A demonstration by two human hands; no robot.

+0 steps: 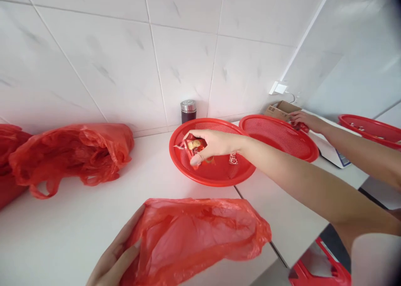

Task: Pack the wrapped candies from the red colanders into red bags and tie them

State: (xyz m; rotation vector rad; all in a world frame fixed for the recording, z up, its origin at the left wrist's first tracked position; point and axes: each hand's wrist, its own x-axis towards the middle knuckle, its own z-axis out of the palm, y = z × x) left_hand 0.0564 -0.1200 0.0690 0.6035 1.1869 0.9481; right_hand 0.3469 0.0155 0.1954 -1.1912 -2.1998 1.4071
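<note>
My left hand (117,261) is closed on the left edge of a thin red plastic bag (200,236). The bag's mouth gapes wide, and no contents show inside. Over the nearer red perforated basket (216,181), my right hand (208,146) grips shiny red-and-gold wrapped packets (192,146); how many is unclear. A small red-and-white packet (233,158) lies in that basket beneath my wrist.
More red plastic bags (75,148) lie at left. A dark, silver-lidded flask (188,110) stands by the wall. At right, a co-worker's hand (305,121) holds something red near a second basket (278,137) and a cardboard box (282,109). A red stool (319,265) stands below.
</note>
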